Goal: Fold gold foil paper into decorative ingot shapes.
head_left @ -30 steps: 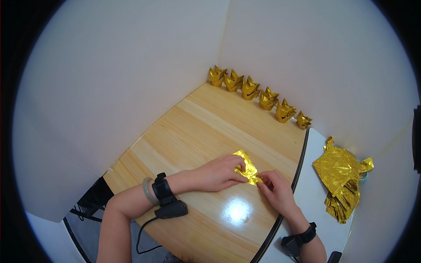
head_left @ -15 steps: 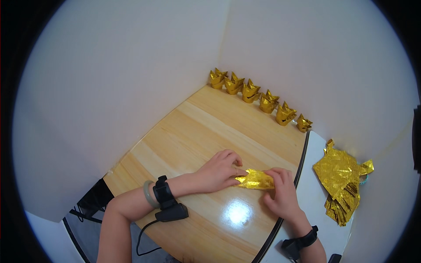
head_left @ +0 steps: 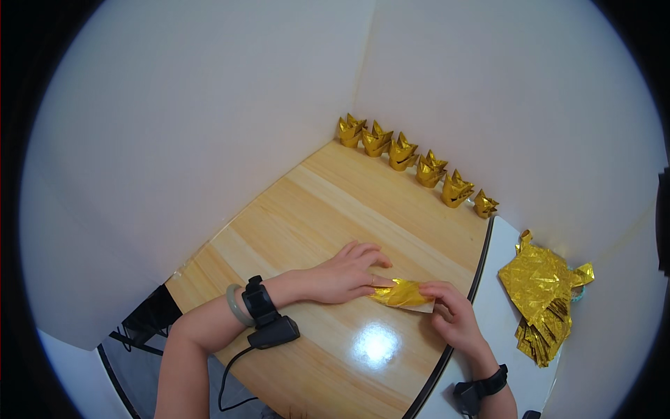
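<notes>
A small folded strip of gold foil paper [head_left: 399,294] lies on the wooden table, with a pale edge showing along its lower right side. My left hand [head_left: 343,274] rests palm down with its fingers stretched out and apart. One of its fingertips touches the paper's left end. At the right end, my right hand [head_left: 452,315] pinches the strip between thumb and fingers. The creases under the fingertips are partly hidden.
Several crown-like folded gold foil pieces [head_left: 403,151] stand in a row along the back right wall. A stack of gold foil sheets [head_left: 536,279] lies on the white surface to the right. Dark edging [head_left: 480,269] divides that surface from the wooden table [head_left: 300,223].
The strip's right end has turned in my right fingers and now shows a pale edge. My left fingers have straightened and spread more. The whole view has shifted slightly.
</notes>
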Tool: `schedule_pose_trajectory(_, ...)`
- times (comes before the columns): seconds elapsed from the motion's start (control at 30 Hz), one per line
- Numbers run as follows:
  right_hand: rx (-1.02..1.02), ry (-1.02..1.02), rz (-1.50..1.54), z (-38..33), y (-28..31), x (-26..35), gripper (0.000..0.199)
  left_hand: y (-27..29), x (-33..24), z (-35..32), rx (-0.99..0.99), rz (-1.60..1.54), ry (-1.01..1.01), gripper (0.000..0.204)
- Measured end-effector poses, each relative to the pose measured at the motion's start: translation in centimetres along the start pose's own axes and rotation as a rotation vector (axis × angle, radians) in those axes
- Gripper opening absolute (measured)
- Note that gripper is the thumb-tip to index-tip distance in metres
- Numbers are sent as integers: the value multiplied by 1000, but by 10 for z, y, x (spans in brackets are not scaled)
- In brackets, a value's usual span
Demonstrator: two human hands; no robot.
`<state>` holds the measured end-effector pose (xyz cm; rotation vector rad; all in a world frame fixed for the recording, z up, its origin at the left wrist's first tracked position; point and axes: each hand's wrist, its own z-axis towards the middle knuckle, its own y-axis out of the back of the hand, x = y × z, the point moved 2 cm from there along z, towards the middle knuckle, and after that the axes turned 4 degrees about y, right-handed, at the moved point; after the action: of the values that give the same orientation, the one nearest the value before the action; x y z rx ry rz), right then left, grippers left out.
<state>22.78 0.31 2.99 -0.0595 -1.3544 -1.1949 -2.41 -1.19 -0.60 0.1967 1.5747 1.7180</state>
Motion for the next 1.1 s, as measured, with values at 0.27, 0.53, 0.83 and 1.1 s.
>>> schedule_pose_trajectory(0.27, 105, -80, 14, -3, 6, -16, 33, 3, 1, 3, 0, -67, -40, 35)
schedule_pose_trajectory(0.53, 105, 18, -228, 4, 12, -8, 23, 3, 2, 0, -11, -81, -70, 38)
schedule_pose_trajectory(0.83, -63, -76, -574, 18, -13, -2, 22, 3, -1, 2, -13, -77, -71, 38)
schedule_pose_trajectory(1.1, 4, -309, -283, 12, -10, -2, 25, -2, 0, 6, -38, -75, -78, 38)
